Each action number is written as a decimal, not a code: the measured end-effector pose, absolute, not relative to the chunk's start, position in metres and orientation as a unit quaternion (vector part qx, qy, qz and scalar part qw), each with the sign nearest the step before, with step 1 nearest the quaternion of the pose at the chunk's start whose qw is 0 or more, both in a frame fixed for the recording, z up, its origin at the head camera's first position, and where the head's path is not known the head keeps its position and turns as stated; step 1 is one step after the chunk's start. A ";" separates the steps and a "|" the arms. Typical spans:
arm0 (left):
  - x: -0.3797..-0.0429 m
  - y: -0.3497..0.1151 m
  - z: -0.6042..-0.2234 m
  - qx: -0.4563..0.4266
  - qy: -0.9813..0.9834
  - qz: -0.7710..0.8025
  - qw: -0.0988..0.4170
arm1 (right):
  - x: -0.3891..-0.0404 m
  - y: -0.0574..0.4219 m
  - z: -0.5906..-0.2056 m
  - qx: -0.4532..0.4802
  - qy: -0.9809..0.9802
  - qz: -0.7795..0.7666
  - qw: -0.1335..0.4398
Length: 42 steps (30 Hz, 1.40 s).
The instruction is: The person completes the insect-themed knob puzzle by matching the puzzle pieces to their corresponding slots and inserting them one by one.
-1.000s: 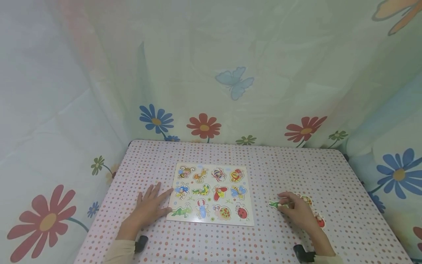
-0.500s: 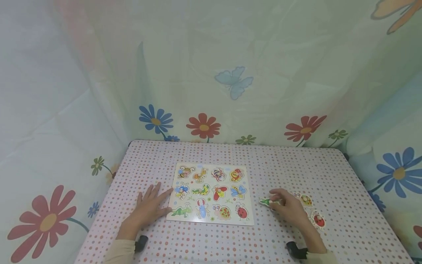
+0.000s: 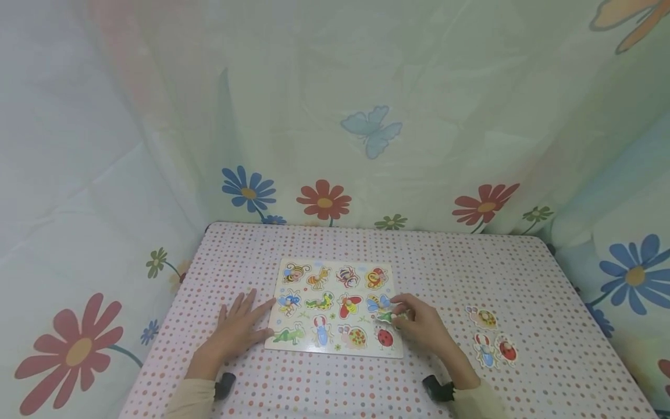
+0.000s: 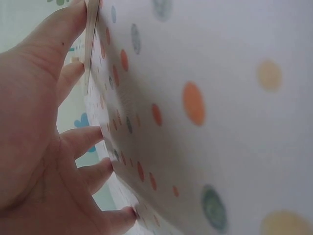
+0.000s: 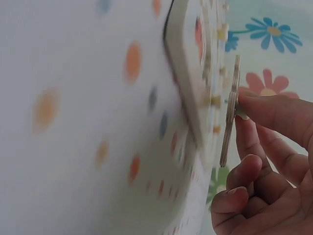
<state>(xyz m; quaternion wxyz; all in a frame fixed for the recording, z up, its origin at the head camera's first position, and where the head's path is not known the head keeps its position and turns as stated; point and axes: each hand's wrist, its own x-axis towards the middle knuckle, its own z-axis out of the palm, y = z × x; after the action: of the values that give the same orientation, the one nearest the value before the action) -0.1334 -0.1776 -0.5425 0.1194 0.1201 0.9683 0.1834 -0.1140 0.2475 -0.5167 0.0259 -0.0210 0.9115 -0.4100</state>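
Observation:
A wooden insect puzzle board (image 3: 395, 351) lies on the table, with rows of bright insect pictures. My left hand (image 3: 235, 329) rests spread at its left side, thumb and index finger touching the board's edge. In the left wrist view, the thumb meets the board edge (image 4: 91, 36) and other fingertips press the tablecloth. My right hand (image 3: 424, 329) pinches a green insect puzzle piece (image 3: 384, 317) above the board's right side. From the right wrist view, the thin piece (image 5: 230, 122) is held by its back-facing knob, apart from the board's surface.
Right of the board lie a snail piece (image 3: 483, 318), a blue beetle piece (image 3: 485, 351) and a ladybug piece (image 3: 506, 350). A dotted cloth (image 3: 335, 387) covers the table. A flowered curtain (image 3: 293, 116) hangs behind it.
My right hand has carried the green insect piece leftward from beside the loose pieces to over the board's right part, uncovering the loose pieces. The left hand has stayed in place.

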 end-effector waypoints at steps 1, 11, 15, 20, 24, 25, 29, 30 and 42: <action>-0.133 -0.177 -0.543 0.120 0.968 0.182 0.120 | -0.115 0.242 -0.516 -0.027 0.909 -0.414 0.029; -0.133 -0.176 -0.540 0.126 0.968 0.186 0.115 | -0.126 0.192 -0.515 -0.114 0.892 -0.435 0.046; -0.133 -0.176 -0.540 0.124 0.967 0.189 0.114 | -0.129 0.170 -0.516 -0.141 0.888 -0.434 0.054; -0.132 -0.176 -0.541 0.120 0.968 0.188 0.116 | -0.130 0.145 -0.516 -0.180 0.883 -0.429 0.062; -0.133 -0.177 -0.541 0.121 0.968 0.186 0.117 | -0.131 0.126 -0.512 -0.203 0.874 -0.436 0.072; -0.133 -0.177 -0.541 0.122 0.968 0.185 0.117 | -0.132 0.121 -0.511 -0.208 0.872 -0.438 0.075; -0.134 -0.179 -0.540 0.127 0.966 0.189 0.122 | -0.135 0.103 -0.508 -0.223 0.865 -0.441 0.093; -0.134 -0.179 -0.540 0.129 0.965 0.191 0.124 | -0.135 0.098 -0.509 -0.227 0.864 -0.439 0.096; -0.135 -0.182 -0.540 0.145 0.962 0.195 0.126 | -0.138 0.062 -0.513 -0.246 0.860 -0.428 0.129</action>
<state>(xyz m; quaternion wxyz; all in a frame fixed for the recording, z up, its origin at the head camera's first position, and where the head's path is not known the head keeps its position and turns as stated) -0.1354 -0.1824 -0.5400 0.1265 0.1448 0.9617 0.1952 -0.1377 0.0616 -0.5134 0.1293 -0.2456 0.8603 -0.4276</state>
